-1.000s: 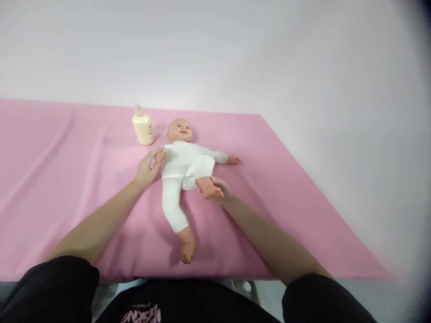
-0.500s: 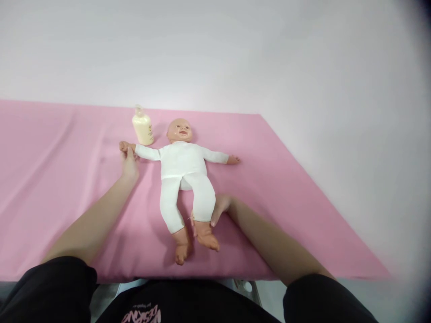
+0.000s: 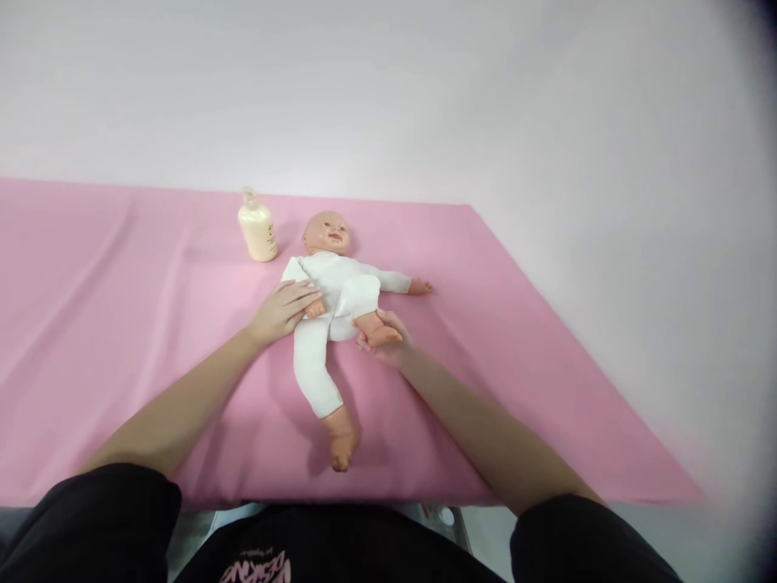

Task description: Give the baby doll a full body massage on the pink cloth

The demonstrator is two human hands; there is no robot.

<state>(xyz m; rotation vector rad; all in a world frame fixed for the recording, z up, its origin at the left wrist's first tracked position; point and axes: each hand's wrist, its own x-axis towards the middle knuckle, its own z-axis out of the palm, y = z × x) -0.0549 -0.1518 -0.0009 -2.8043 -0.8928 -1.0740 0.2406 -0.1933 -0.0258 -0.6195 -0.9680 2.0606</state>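
A: Item one?

B: Plastic baby doll in a white knitted one-piece suit (image 3: 328, 304), lying on its back on the pink cloth-covered table (image 3: 486, 340), near the middle of the far half, head toward the wall. One arm stretched out sideways with its bare hand on the cloth. The other arm folded across the belly. One leg straight, pointing toward the near edge, foot bare. The other leg bent up at the knee, foot raised beside the hip.

A: Left hand?

B: Left hand (image 3: 280, 309), palm down, fingers extended, laid over the doll's folded arm and small hand at the belly. Pressing rather than clasping; fingers not curled round anything that I can see.

A: Right hand?

B: Right hand (image 3: 384, 340), cupped under the raised foot and ankle of the bent leg, fingers wrapped loosely about it, holding it off the cloth.

A: Other stock on the table?

B: One cream-coloured plastic bottle with a clear pump top (image 3: 257, 230), upright, just beside the doll's head on the left, not touching it. Label too small to read.

A: Surroundings?

B: Plain white wall (image 3: 425, 97) behind the table. Person's black sleeves (image 3: 103, 518) at the bottom edge.
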